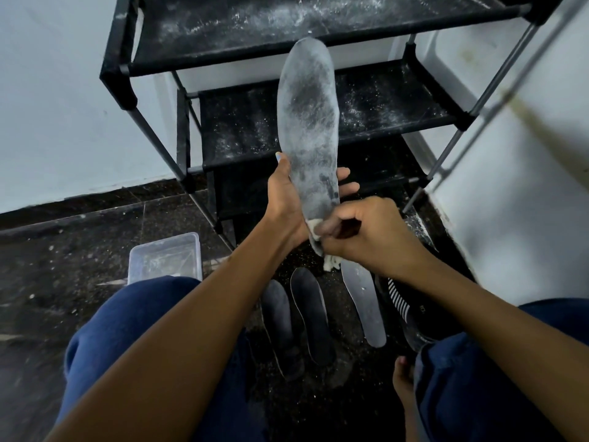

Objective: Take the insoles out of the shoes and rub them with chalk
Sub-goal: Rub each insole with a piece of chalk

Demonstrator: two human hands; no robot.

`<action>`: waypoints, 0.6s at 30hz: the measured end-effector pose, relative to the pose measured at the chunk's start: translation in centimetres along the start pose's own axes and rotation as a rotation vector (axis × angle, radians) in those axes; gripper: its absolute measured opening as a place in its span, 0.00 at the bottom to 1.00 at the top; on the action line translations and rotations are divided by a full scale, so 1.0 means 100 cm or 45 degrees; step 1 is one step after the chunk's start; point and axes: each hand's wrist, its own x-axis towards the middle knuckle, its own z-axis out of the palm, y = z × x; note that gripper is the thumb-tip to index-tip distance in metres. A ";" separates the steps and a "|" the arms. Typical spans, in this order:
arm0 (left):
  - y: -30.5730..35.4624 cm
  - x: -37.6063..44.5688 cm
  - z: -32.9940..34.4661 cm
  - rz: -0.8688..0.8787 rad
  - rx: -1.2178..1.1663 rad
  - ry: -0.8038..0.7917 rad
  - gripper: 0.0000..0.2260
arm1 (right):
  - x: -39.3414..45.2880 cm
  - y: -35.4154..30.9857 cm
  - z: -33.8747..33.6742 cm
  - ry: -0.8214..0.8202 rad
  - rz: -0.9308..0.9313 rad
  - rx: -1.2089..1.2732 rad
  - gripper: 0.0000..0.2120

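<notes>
My left hand (pixel 283 199) grips a long dark insole (pixel 307 122) near its heel and holds it upright; white chalk dust coats most of it. At the heel end my right hand (pixel 363 232) pinches a small white piece of chalk (pixel 314 226) against the insole. On the floor below lie two dark insoles (pixel 310 311) side by side and a third, chalk-whitened insole (pixel 363 304) to their right. A black shoe with white stripes (pixel 404 311) lies beside that one, partly hidden by my right forearm.
A black shoe rack (pixel 366 103) with chalk-dusted shelves stands right behind the raised insole, between white walls. A clear plastic box (pixel 164 258) sits on the dark floor by my left knee. White crumbs (pixel 331 263) lie under my right hand.
</notes>
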 end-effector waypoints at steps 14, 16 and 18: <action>0.003 -0.001 -0.003 0.044 0.021 0.003 0.34 | 0.003 0.003 -0.005 -0.073 0.123 -0.169 0.04; 0.002 -0.002 -0.003 0.041 0.037 -0.006 0.34 | 0.001 -0.001 -0.004 -0.190 0.117 -0.100 0.04; 0.001 -0.001 -0.002 0.057 0.036 -0.002 0.34 | 0.001 0.003 -0.005 -0.078 0.096 -0.227 0.03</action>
